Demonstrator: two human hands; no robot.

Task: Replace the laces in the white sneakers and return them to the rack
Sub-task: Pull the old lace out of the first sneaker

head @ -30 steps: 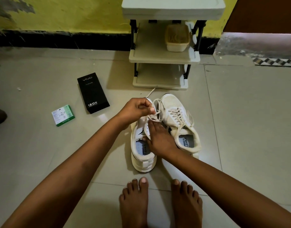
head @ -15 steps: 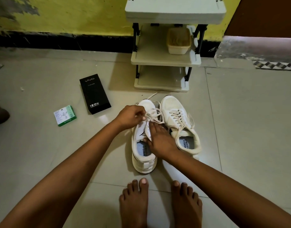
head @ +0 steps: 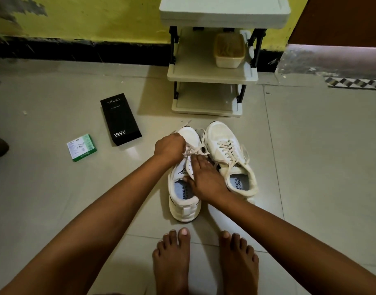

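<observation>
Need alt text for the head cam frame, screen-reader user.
A person's left hand pinches a white lace on the left of two white sneakers on a grey tiled floor, while the right hand presses flat on its tongue. Beyond stand a cream plastic shoe rack and a black box.

A home entryway: tiled floor [head: 310, 167], a yellow wall [head: 97, 18] with peeling paint, a small plastic shoe rack [head: 212, 75], and bare feet [head: 172, 262].

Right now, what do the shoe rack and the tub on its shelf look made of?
Shoe rack: looks like moulded plastic, matte off-white shelves with rounded edges on black posts. Tub: likely translucent plastic, cream-coloured, its tan contents showing faintly through; contents unclear.
</observation>
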